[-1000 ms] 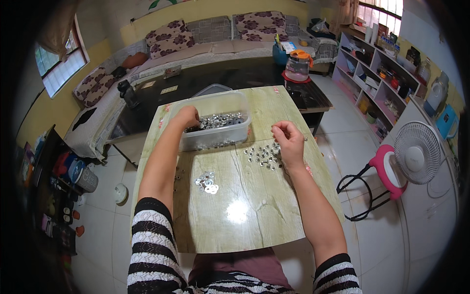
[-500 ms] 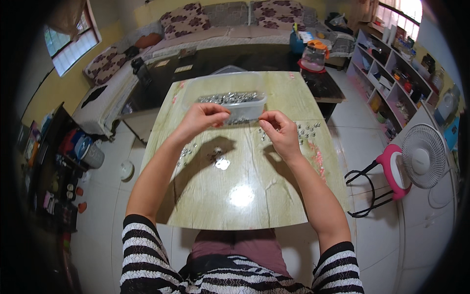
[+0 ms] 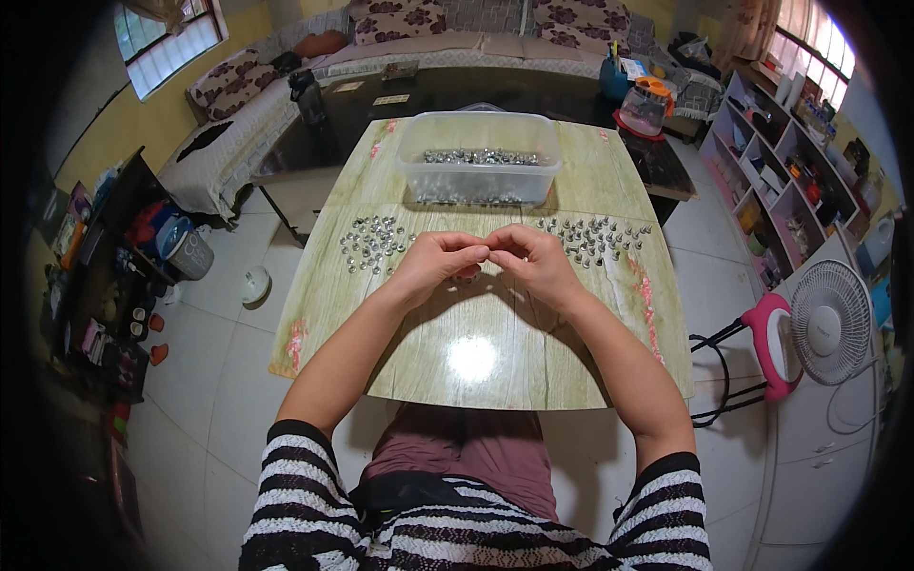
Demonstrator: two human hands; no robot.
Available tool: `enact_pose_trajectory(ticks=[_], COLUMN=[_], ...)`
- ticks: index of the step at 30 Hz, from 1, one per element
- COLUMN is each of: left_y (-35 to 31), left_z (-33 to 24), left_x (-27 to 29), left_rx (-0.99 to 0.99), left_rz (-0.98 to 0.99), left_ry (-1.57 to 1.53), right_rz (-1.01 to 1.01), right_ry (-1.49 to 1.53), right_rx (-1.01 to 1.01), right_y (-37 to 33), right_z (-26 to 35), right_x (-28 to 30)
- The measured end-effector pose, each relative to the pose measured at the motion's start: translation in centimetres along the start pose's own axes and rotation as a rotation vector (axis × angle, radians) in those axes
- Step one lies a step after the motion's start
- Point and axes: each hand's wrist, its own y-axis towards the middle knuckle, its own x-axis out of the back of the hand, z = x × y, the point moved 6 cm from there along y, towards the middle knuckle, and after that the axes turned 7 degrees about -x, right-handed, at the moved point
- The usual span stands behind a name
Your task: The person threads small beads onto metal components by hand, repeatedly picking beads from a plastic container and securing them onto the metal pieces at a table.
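Observation:
My left hand point(image 3: 436, 266) and my right hand point(image 3: 535, 266) meet fingertip to fingertip over the middle of the table. Both are closed in a pinch; whatever sits between the fingertips is too small and hidden to make out. Beyond my left hand lies a scatter of small clear, shiny gem-like pieces point(image 3: 371, 241). Small silver pieces with upright tips point(image 3: 595, 238) spread out to the right of my right hand. Behind both hands stands a translucent plastic box point(image 3: 476, 186), partly filled with many small silvery pieces point(image 3: 481, 156).
The light wood-patterned table point(image 3: 428, 376) has a dark low table point(image 3: 457, 90) behind it, bearing a glass jug point(image 3: 645, 107) with an orange lid. A pink stool point(image 3: 773, 347) and a white fan point(image 3: 830, 309) stand at right. Shelves point(image 3: 781, 162) line the right wall.
My hands were apart, the left in front of the box and the right by the right-hand pieces. Now both have come together at the middle. The view has shifted too.

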Motion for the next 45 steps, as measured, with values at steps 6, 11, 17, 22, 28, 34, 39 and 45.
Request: enact_pose_trajectory(ticks=[6, 11, 17, 22, 28, 34, 39, 45], left_y=[0.2, 0.1, 0.0, -0.1, -0.2, 0.0, -0.2, -0.3], left_z=[0.7, 0.5, 0.5, 0.6, 0.6, 0.5, 0.3, 0.3], left_x=[0.0, 0.2, 0.6, 0.5, 0.4, 0.4, 0.2, 0.2], left_rx=[-0.052, -0.086, -0.138, -0.175, -0.145, -0.159, -0.185, -0.171], left_rz=[-0.005, -0.004, -0.012, -0.01, -0.014, -0.015, -0.002, 0.042], left_ry=[0.051, 0.064, 0.12, 0.129, 0.087, 0.123, 0.12, 0.008], right_rz=[-0.021, -0.026, 0.051, 0.107, 0.142, 0.159, 0.19, 0.126], right_ry=[-0.092, -0.158, 0.023, 0.138, 0.192, 0.217, 0.256, 0.268], right_rx=[-0.067, -0.053, -0.202, -0.282, -0.315, -0.299, -0.318, -0.273], right_y=[0.0, -0.1, -0.1, -0.2, -0.3, -0.1, -0.1, -0.1], right_z=[-0.3, -0.3, -1.8, -2.5, -2.0, -2.5, -2.8, -2.1], right_x=[0.1, -0.1, -0.8, -1.0, -1.0, -1.0, -1.1, -1.0])
